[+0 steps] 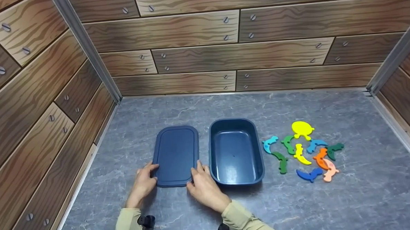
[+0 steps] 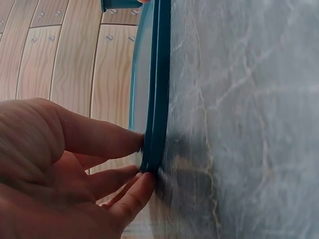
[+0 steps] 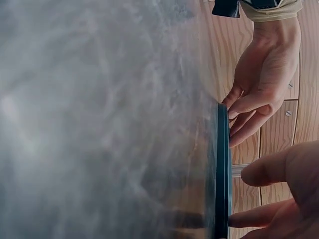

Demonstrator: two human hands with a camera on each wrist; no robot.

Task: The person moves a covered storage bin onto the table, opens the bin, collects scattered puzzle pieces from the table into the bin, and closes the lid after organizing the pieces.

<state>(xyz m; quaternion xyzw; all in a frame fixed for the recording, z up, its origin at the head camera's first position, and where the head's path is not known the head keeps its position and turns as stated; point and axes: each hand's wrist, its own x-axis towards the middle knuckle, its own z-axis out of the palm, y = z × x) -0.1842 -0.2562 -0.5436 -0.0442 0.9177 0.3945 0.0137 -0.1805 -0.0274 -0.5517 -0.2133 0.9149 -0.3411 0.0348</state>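
Note:
A dark blue rectangular lid with rounded corners lies on the grey marbled tabletop, between the two hands. My left hand touches the lid's left edge near its front corner. In the left wrist view its thumb and fingertips meet the lid's rim, fingers fairly straight. On the other side, my right hand is by the lid's right front corner, in the gap before the box. A fingertip of that hand reaches the lid's edge in the right wrist view, while its thumb stands apart. A deep blue box, uncovered, stands right of the lid.
Right of the box lie several colourful animal-shaped pieces, among them a yellow turtle-like one, an orange one and a dark blue one. Wood-patterned walls enclose the table at the back and sides.

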